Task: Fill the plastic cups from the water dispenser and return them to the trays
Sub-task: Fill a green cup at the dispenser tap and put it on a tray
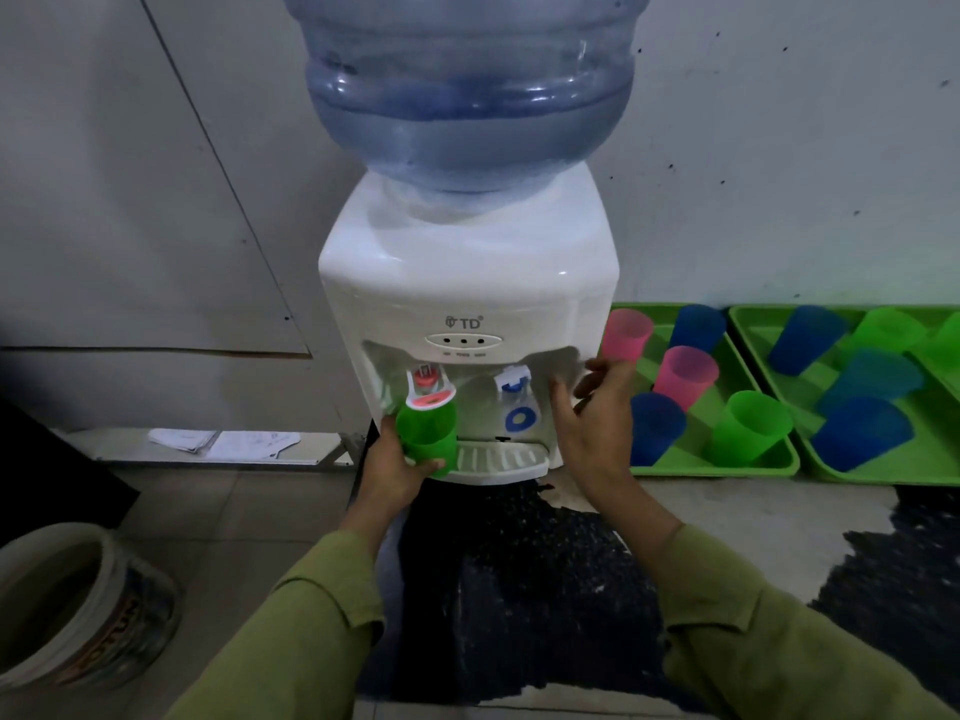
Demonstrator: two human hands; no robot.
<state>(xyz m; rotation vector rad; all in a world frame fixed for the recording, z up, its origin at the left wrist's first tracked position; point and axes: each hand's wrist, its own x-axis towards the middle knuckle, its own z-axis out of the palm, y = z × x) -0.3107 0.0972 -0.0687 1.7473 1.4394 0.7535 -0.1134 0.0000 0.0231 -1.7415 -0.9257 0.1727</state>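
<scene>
Left hand (397, 459) grips a green cup (428, 433) from the side and below, fingers curled round its wall. The cup is at the water dispenser (467, 283), its rim right up at the red tap (428, 389), above the drip tray (498, 457). Right hand (597, 413) holds nothing, fingers loosely spread, hovering just beside the blue tap (514, 387) at the dispenser's right edge. Near tray (717, 467) to the right holds pink, blue and green cups. The second tray (831, 472) beyond holds blue, teal and green ones.
</scene>
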